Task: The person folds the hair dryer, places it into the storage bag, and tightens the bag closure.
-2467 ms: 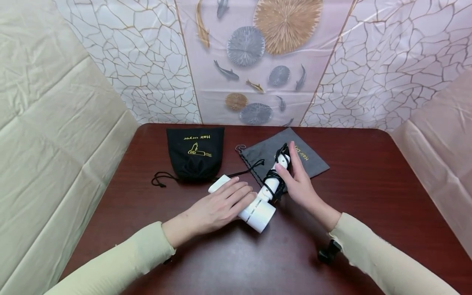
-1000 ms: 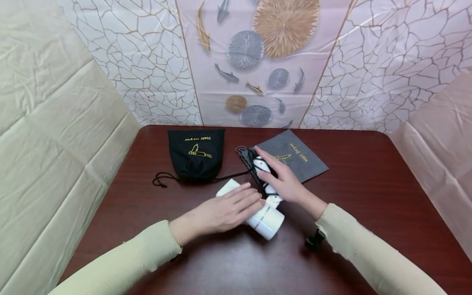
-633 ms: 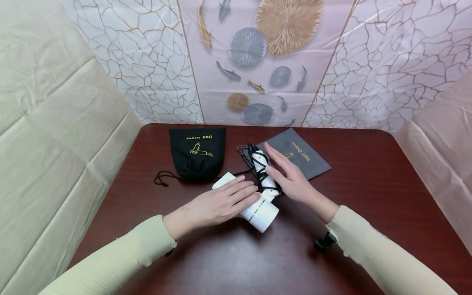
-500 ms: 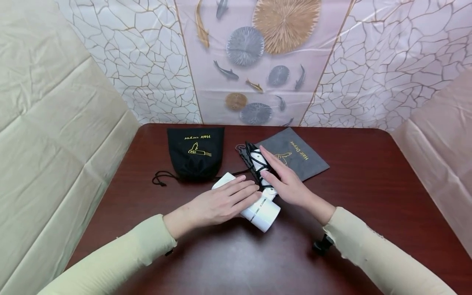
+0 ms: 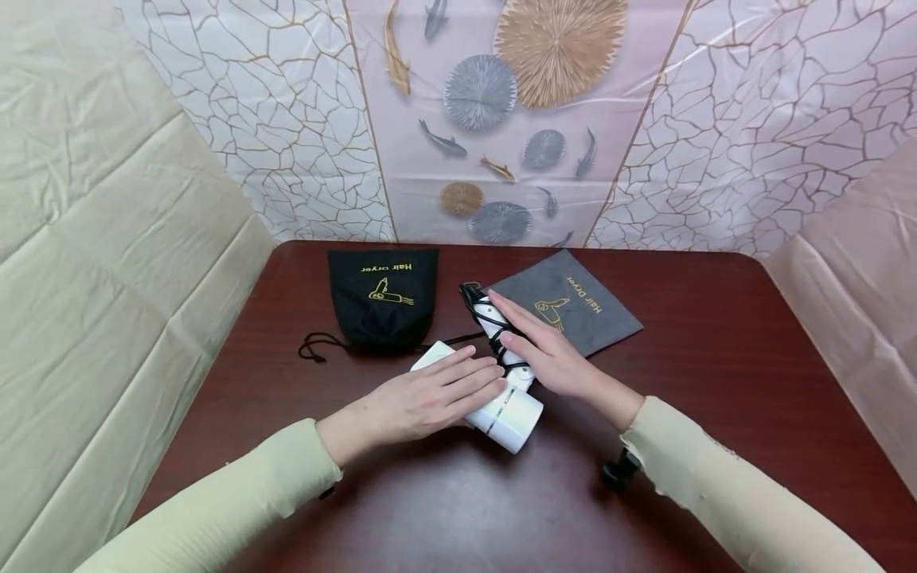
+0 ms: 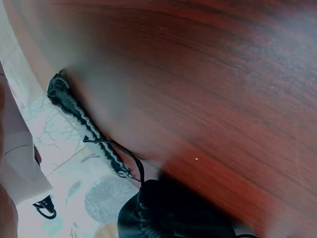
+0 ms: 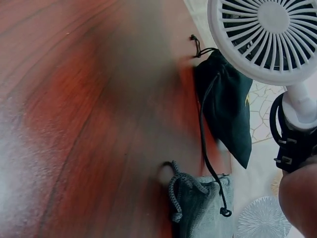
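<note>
A white hair dryer (image 5: 517, 424) with a folding handle is raised over the table, its round grille (image 7: 273, 17) large in the right wrist view. Black cord is wound about the handle (image 5: 491, 313). My left hand (image 5: 419, 400) holds the barrel from above, fingers laid across it and thumb hidden beneath. Along the handle's right side lie the nearly straight fingers of my right hand (image 5: 550, 355), touching it. In the left wrist view, a pale part of the dryer (image 6: 20, 163) stands at the left edge.
A black drawstring pouch (image 5: 383, 318) printed "Hair Dryer" lies at the back left of the dark red table (image 5: 702, 334), its cord trailing toward the dryer. A flat grey pouch (image 5: 598, 318) lies behind my right hand. Fabric walls (image 5: 759, 119) enclose the table's back and sides.
The handle has swung left from its earlier rightward slant, with a brief swing back midway. My right hand has moved left along with it. The left hand keeps hold of the barrel.
</note>
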`<state>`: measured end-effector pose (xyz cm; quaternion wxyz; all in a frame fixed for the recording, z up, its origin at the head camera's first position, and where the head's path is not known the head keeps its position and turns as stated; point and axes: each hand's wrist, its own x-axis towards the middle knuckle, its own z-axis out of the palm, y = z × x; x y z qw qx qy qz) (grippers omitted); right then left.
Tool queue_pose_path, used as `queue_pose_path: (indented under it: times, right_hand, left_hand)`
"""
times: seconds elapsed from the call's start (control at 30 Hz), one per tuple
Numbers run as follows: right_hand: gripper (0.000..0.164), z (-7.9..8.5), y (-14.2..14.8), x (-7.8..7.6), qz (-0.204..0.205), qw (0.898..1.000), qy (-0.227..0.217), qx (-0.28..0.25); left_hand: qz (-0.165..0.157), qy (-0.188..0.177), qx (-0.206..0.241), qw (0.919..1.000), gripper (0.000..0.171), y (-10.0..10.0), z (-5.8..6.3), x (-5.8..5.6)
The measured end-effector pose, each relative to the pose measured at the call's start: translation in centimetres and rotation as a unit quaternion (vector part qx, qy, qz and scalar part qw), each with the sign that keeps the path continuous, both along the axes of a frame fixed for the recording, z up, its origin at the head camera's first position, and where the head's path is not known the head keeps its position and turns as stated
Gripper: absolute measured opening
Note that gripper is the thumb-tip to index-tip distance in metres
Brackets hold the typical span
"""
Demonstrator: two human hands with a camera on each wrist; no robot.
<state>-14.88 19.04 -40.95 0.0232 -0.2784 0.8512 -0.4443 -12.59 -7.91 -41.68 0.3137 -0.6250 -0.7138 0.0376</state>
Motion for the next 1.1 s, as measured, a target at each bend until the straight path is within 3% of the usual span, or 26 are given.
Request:
queue_pose_path:
  times: [0.3,0.6,0.93,1.1]
  right_hand:
    - [0.051,0.4,-0.8,-0.8,0.064,0.997,-0.030,-0.001]
    - [0.047,0.1,-1.3,-1.3,0.086,0.994,-0.073,-0.001]
    - [0.049,-0.1,-0.9,-1.2,0.068,0.996,-0.057,0.031]
    - [0.050,-0.5,0.8,-2.0,0.025,0.997,-0.042,0.059]
  left_hand:
    - [-0.016,-0.013,0.010,0.9997,0.053,-0.5,-0.5,-0.2]
    - [-0.022,-0.033,-0.001,0.9992,0.054,-0.8,-0.5,-0.3]
    - [-0.009,-0.033,-0.017,0.9993,0.056,-1.0,-0.9,-0.7]
    - [-0.005,-0.047,-0.034,0.9983,0.060,-1.4,-1.7,-0.4]
